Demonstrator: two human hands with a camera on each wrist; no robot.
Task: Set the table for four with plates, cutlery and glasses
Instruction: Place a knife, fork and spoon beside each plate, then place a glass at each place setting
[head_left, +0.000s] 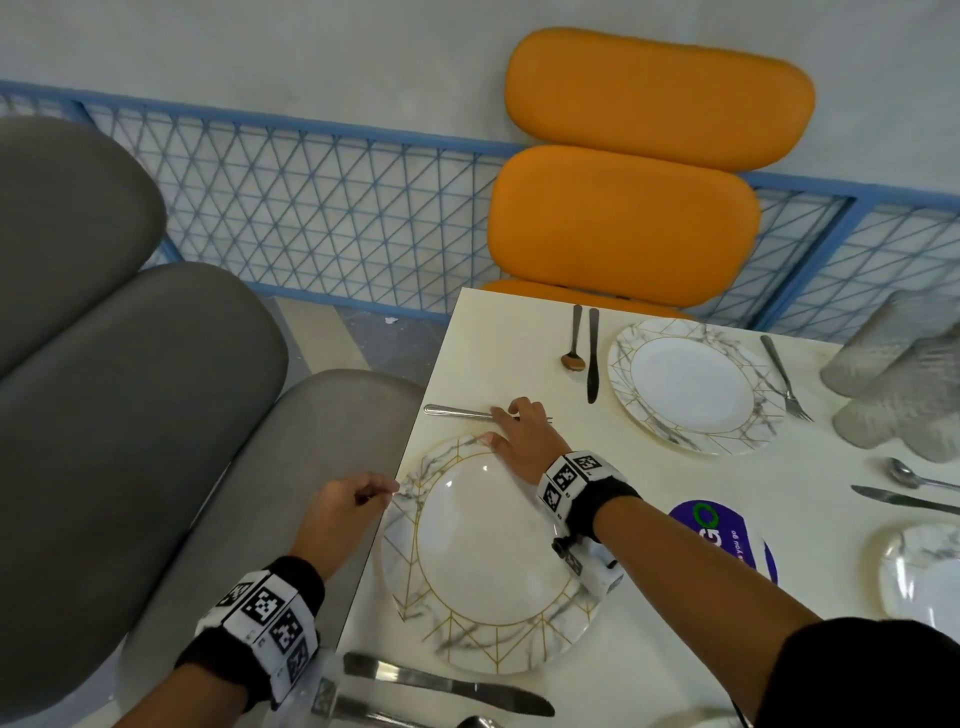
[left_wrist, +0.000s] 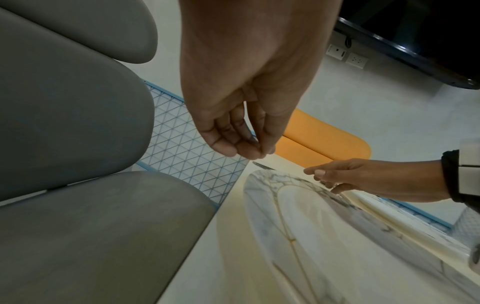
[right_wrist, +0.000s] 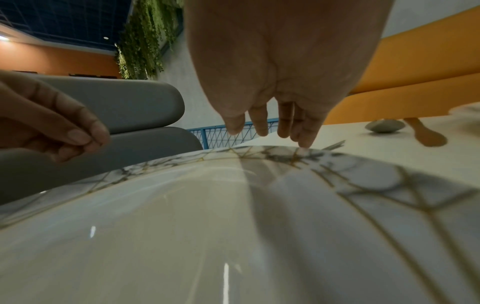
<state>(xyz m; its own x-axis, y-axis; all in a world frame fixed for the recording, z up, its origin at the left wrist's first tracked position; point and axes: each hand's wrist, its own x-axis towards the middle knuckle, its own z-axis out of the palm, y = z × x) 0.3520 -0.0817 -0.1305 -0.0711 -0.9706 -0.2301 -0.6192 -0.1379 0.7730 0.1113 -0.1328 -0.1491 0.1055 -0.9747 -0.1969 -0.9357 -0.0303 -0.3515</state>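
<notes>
A marble-patterned plate (head_left: 488, 561) with gold lines lies at the near left corner of the cream table (head_left: 509, 338). Beyond its far rim lies a fork (head_left: 452, 412), handle toward the table's left edge. My right hand (head_left: 493, 426) reaches over the plate, fingers straight, with the index fingertip on the fork's handle and the thumb by the plate's rim (right_wrist: 259, 156). The tines (right_wrist: 335, 144) show past its fingers. My left hand (head_left: 382, 491) hovers off the table's left edge beside the plate, thumb pressed to curled fingertips (left_wrist: 249, 152), holding nothing.
A knife (head_left: 447, 683) lies near the plate's near side. A second plate (head_left: 691, 384) at the far side has a spoon (head_left: 574, 343), knife (head_left: 592, 353) and fork (head_left: 784, 379). Frosted glasses (head_left: 893, 374) stand far right, with a third plate (head_left: 919, 571). Grey chair (head_left: 156, 467) left, orange chair (head_left: 623, 218) behind.
</notes>
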